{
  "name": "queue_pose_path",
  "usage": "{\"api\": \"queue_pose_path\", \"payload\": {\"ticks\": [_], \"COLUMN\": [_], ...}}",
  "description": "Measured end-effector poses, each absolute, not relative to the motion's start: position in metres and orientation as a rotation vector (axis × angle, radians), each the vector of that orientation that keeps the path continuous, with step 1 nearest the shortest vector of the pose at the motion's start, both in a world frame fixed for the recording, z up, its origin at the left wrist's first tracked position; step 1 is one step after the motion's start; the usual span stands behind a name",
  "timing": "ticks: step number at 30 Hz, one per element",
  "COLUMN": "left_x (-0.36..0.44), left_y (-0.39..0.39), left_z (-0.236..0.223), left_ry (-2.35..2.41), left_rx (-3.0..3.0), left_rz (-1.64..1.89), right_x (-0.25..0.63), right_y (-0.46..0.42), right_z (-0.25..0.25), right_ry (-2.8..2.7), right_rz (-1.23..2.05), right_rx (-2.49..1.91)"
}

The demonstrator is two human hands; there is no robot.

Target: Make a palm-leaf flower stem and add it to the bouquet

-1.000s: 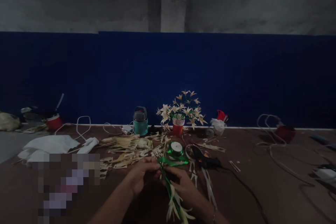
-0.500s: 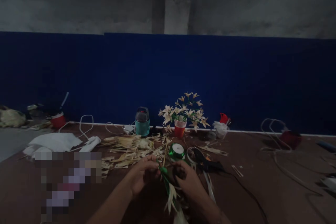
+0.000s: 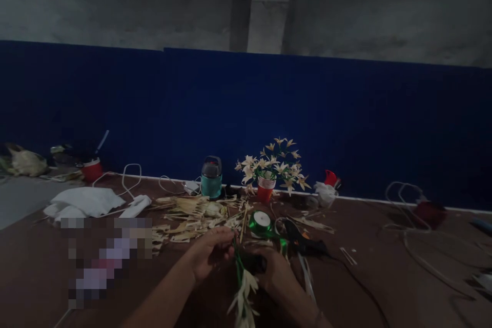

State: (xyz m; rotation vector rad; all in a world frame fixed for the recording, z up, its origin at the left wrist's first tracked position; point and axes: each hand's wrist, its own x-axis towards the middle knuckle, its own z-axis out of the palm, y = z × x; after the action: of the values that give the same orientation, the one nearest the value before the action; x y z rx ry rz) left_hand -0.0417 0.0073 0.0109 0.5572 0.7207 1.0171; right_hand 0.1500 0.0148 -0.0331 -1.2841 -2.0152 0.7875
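Note:
My left hand (image 3: 216,252) is closed, pinching the upper end of a thin green stem (image 3: 238,266). From the stem's lower end hang pale cream, petal-like flowers (image 3: 245,294), pointing down toward me. My right hand (image 3: 273,266) is curled just right of the stem, around a dark object (image 3: 257,263) whose kind is too dim to tell. Beyond the hands lies a spool of green ribbon (image 3: 262,220) with a white centre. A loose length of its ribbon (image 3: 283,247) trails past my right hand.
Dried pale husk strips (image 3: 192,210) spread behind my left hand. A black glue gun (image 3: 305,241) with a cord lies right. At the back stand a red cup (image 3: 265,193) of cream flowers and a teal lantern-like container (image 3: 211,184). White cloth (image 3: 86,202) lies left.
The broad green ribbon at the stem no longer shows there; a ribbon length now lies beside the spool. The flowers swung left and hang straighter. My right hand shifted slightly lower.

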Motion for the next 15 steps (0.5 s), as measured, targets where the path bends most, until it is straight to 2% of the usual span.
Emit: {"api": "queue_pose_path", "payload": {"ticks": [5,11,15], "left_x": [-0.039,-0.031,-0.023], "left_y": [0.001,-0.001,-0.006], "left_z": [0.019,0.017,0.012], "left_ry": [0.780,0.843,0.881], "left_rx": [0.610,0.573,0.530], "left_rz": [1.036,0.946,0.860], "right_x": [0.152,0.148,0.143], "right_y": [0.018,0.007,0.012], "right_z": [-0.033,0.018,0.041], "right_ry": [-1.998,-2.047,-2.405], "right_rz": [0.871,0.117,-0.056], "right_rx": [-1.247,-1.085,-0.739]}}
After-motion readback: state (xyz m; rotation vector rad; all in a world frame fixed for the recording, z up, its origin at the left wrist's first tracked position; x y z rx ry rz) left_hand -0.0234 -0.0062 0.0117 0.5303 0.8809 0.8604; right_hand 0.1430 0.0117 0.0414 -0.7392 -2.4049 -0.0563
